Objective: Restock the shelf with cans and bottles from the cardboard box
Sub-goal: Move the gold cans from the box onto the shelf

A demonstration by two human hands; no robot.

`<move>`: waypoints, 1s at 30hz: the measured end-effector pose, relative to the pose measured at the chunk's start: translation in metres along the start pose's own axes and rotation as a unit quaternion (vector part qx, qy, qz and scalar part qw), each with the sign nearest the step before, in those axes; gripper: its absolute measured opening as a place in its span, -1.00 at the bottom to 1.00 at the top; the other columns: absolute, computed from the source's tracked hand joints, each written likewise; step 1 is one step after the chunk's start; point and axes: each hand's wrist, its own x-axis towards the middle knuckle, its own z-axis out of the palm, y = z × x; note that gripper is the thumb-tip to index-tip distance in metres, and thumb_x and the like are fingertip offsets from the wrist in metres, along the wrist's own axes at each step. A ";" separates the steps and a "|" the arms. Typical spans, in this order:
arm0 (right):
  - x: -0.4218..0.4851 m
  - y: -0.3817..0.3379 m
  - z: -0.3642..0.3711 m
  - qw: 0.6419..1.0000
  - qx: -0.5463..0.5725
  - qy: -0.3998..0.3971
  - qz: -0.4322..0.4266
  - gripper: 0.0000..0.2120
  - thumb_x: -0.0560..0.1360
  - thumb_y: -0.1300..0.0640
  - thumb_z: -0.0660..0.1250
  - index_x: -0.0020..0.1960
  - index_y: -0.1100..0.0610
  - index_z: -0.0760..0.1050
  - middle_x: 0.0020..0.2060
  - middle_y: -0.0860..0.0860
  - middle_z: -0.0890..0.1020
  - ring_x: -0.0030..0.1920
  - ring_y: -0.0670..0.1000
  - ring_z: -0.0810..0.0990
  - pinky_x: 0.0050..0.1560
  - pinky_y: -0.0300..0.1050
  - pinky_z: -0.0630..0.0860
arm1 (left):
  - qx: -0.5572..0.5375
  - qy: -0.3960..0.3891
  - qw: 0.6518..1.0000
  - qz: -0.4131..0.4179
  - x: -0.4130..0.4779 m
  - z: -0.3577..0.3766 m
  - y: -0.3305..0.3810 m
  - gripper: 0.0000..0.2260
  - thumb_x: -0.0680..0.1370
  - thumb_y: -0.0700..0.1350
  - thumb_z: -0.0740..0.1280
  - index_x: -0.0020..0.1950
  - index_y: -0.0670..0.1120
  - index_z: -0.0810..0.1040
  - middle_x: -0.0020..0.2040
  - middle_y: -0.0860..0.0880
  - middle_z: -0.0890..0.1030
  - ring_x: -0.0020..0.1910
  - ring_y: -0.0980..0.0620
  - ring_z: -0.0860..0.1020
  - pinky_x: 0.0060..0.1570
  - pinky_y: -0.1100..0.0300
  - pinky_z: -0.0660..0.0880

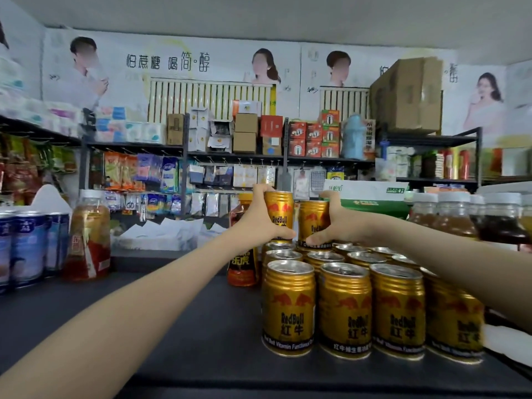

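Observation:
Several gold Red Bull cans point(344, 309) stand in rows on the dark shelf point(184, 326), right of centre. My left hand point(259, 217) grips one gold can point(279, 211) with its fingers over the top rim, above the back row. Beside it, my right hand point(339, 223) grips a second gold can point(312, 221), thumb at its base. Both held cans are upright and almost touching. The cardboard box of stock is not in view.
An orange-labelled bottle point(243, 260) stands just left of the cans. A tea bottle point(89, 237) and blue cans point(27, 249) stand at the far left. Capped dark-drink bottles point(457, 217) line the right. Shelves of goods stand behind.

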 end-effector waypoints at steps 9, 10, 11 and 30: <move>-0.002 0.003 -0.006 0.999 -0.007 -0.024 -0.020 -0.09 0.40 0.24 0.50 0.46 -0.10 -0.06 0.06 -0.03 0.46 0.16 0.06 0.48 0.22 0.05 0.48 | 0.019 -0.043 0.999 -0.006 0.006 0.010 -0.014 -0.19 0.37 -0.11 0.56 0.35 0.05 0.01 0.22 -0.03 0.31 0.21 -0.02 0.44 0.15 0.10 0.50; -0.001 0.003 -0.006 0.999 -0.006 -0.023 -0.022 -0.10 0.40 0.23 0.50 0.46 -0.10 -0.05 0.05 -0.04 0.46 0.16 0.06 0.48 0.22 0.05 0.48 | 0.024 -0.052 0.998 -0.008 0.006 0.009 -0.014 -0.18 0.38 -0.10 0.55 0.36 0.05 -0.01 0.24 -0.05 0.30 0.22 -0.03 0.44 0.16 0.09 0.49; -0.001 0.003 -0.006 0.999 -0.004 -0.024 -0.023 -0.10 0.39 0.23 0.50 0.45 -0.10 -0.05 0.05 -0.04 0.46 0.15 0.06 0.48 0.21 0.04 0.48 | 0.031 -0.060 0.998 -0.011 0.005 0.008 -0.015 -0.17 0.38 -0.09 0.55 0.37 0.06 -0.03 0.27 -0.07 0.29 0.22 -0.03 0.43 0.18 0.07 0.49; -0.054 -0.019 -0.005 0.950 -0.229 0.144 -0.156 -0.18 0.49 0.12 0.39 0.55 -0.01 -0.08 0.52 0.03 0.08 0.48 0.09 0.15 0.40 -0.02 0.20 | 0.166 -0.018 0.986 0.018 -0.030 -0.019 0.018 -0.27 0.53 0.13 0.34 0.56 0.08 -0.01 0.55 -0.08 0.09 0.48 -0.11 0.20 0.40 -0.06 0.24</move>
